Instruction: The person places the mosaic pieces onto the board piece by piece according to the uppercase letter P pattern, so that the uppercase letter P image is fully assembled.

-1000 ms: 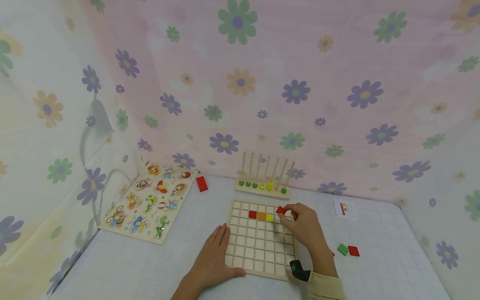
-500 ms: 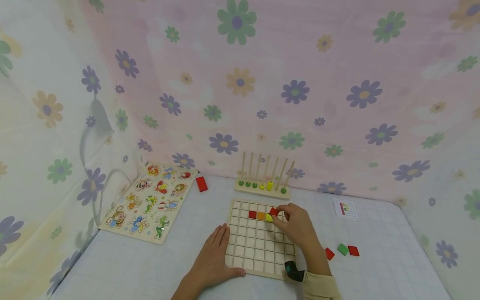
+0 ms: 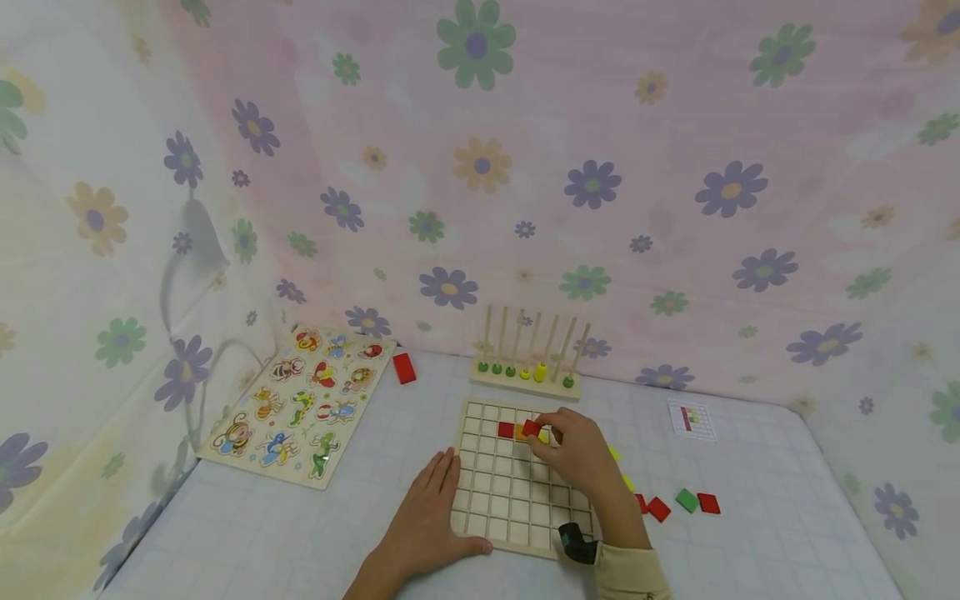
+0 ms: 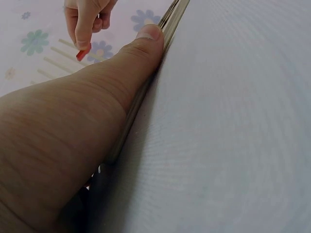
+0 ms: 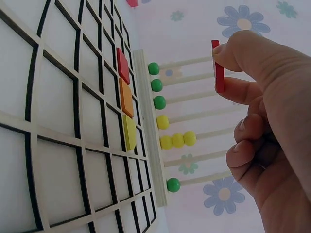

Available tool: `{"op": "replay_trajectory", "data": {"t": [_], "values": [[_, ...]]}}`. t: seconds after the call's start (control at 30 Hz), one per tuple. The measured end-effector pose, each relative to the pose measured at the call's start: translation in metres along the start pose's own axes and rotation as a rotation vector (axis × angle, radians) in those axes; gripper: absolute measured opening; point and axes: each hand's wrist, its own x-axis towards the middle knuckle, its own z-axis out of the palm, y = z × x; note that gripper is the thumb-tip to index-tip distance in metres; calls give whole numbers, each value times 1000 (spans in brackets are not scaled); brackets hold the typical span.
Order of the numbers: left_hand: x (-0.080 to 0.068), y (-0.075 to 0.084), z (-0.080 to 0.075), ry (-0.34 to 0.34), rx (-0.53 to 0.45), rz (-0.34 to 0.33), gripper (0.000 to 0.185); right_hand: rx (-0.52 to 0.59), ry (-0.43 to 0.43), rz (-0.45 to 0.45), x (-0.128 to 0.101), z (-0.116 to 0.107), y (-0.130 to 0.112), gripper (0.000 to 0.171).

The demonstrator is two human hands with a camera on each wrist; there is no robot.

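My right hand (image 3: pixel 577 452) pinches a red square tile (image 5: pixel 218 68) between thumb and forefinger, held above the wooden grid board (image 3: pixel 501 505). On the board, in one row, lie a red tile (image 5: pixel 122 66), an orange tile (image 5: pixel 126 97) and a yellow tile (image 5: pixel 129 132); in the head view the held tile partly covers the orange one. My left hand (image 3: pixel 426 517) rests along the board's left side, fingers extended and touching its edge. Its thumb (image 4: pixel 138 51) lies against the near edge in the left wrist view.
Behind the board stands a wooden peg rack (image 3: pixel 525 382) with green and yellow beads. An insect puzzle board (image 3: pixel 300 408) and a red block (image 3: pixel 404 368) lie left. At right are a pattern card (image 3: pixel 692 418), a green tile (image 3: pixel 686 500), red tiles (image 3: pixel 708 503) and partly hidden yellow ones.
My right hand has moved left over the board with the red tile, from right of the yellow tile to above the orange one. More loose tiles show beside its wrist. The left hand stays put.
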Motion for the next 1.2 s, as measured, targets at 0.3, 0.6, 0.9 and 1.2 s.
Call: {"op": "replay_trajectory", "data": {"t": [0.3,0.6,0.9,1.2], "values": [[-1,1,-1,-2,-7,-6,133,9,-3,-43,1,6,0,11],[-1,2,-2,-8,-17,-10,133,11,-70,-26,1,7,-7,11],[-1,0,-1,-3,-15,-5,134,-24,-94,-27,2,6,-8,15],[1,0,-1,-7,-23,-12,134,-88,-174,17,4,6,-7,20]]}}
